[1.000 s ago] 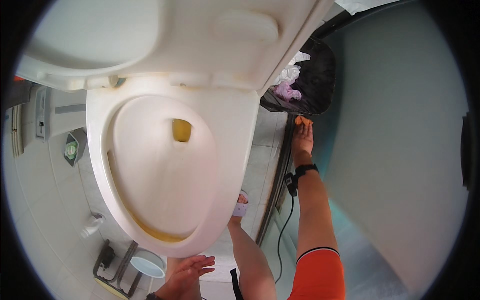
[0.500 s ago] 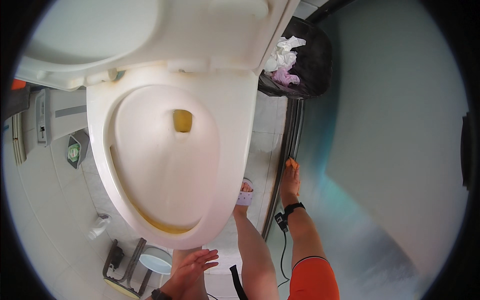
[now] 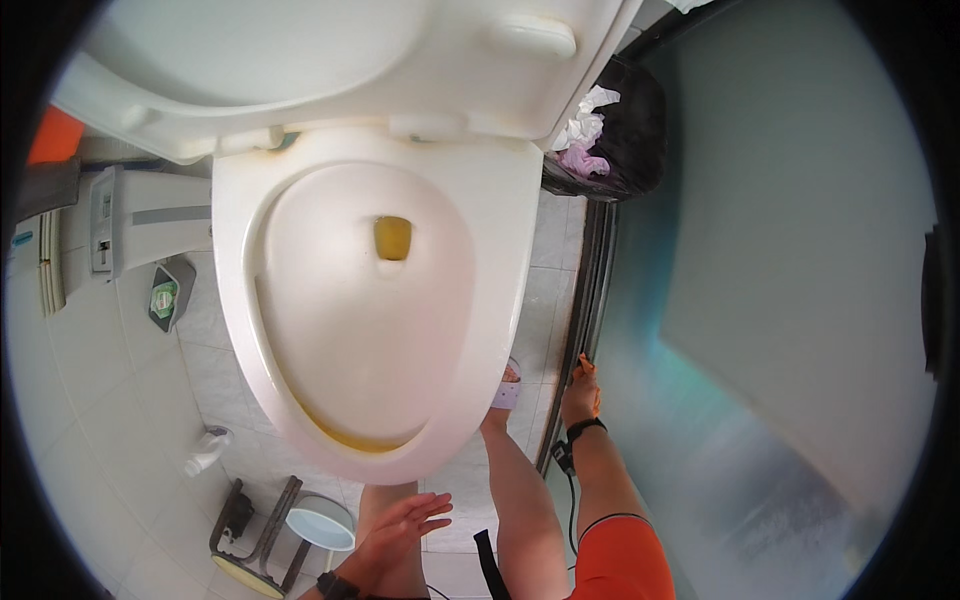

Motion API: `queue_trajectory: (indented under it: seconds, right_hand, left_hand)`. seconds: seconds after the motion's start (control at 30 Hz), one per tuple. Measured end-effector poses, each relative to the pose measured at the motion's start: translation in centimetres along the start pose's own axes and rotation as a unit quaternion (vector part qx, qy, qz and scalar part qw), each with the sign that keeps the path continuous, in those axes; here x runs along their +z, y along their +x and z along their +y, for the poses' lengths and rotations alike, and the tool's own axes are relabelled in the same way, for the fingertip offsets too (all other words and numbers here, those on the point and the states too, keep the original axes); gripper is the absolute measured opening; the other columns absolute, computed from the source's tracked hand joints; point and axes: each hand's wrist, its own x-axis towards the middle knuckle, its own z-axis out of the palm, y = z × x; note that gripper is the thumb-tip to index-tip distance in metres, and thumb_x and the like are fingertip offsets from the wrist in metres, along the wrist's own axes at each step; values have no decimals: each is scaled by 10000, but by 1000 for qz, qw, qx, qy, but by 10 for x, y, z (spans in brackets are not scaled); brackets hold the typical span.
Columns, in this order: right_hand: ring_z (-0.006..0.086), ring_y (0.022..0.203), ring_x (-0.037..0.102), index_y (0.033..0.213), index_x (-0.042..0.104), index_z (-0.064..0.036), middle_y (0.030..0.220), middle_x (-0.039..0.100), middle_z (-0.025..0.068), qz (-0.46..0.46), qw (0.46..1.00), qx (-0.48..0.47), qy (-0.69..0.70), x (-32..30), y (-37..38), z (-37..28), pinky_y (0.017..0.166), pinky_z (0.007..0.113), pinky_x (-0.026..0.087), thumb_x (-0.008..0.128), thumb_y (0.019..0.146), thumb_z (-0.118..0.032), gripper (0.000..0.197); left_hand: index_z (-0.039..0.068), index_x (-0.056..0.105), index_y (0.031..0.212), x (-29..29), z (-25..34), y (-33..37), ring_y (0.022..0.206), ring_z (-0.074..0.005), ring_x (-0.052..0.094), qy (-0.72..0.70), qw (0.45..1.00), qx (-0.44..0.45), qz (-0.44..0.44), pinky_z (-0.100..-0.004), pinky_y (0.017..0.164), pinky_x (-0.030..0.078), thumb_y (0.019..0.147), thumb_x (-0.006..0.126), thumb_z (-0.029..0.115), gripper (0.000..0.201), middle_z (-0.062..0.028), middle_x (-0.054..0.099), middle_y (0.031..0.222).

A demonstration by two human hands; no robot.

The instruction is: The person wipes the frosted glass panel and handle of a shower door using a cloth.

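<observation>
My right hand (image 3: 581, 398) is closed round an orange cloth (image 3: 597, 402) and presses it against the dark rail (image 3: 592, 310) along the foot of a frosted glass panel (image 3: 770, 230). Much of the cloth is hidden behind my fingers. A black strap with a small device (image 3: 562, 458) and a cable sits at that wrist. In front of the toilet, my left hand (image 3: 405, 522) is open, its fingers stretched out over my leg, and holds nothing.
The toilet (image 3: 520, 250) fills the middle, its lid (image 3: 470, 50) and seat raised. A black-lined bin (image 3: 640, 130) with crumpled tissues (image 3: 590, 120) stands behind it by the glass. To the left are a grey caddy (image 3: 180, 300), a white bottle (image 3: 207, 450), a stool (image 3: 255, 540) and a pale basin (image 3: 322, 525).
My right hand has slid nearer along the rail with the orange cloth. The view has shifted slightly, so the toilet appears further right. My left hand stays open over my leg.
</observation>
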Motion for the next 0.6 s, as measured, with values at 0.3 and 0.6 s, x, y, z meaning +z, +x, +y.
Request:
queue_trajectory:
  seconds: [0.3,0.6]
  right_hand:
    - [245,902,602,1000,595,-26,1036,608,123,189,686,-60,700,-16,-109,83,822,335,459,589,757,-111,258]
    - [258,900,587,1088,508,26,969,601,129,136,-238,-246,930,24,-262,69,771,369,500,497,856,-232,347]
  left_hand:
    - [6,306,1307,-2,-8,-2,1232,-276,370,52,984,-104,134,-403,1003,339,928,416,224,451,-161,359,1345]
    - [-10,293,1326,19,29,-52,1214,-251,386,170,974,-121,89,-381,996,342,922,423,177,463,-131,367,1349]
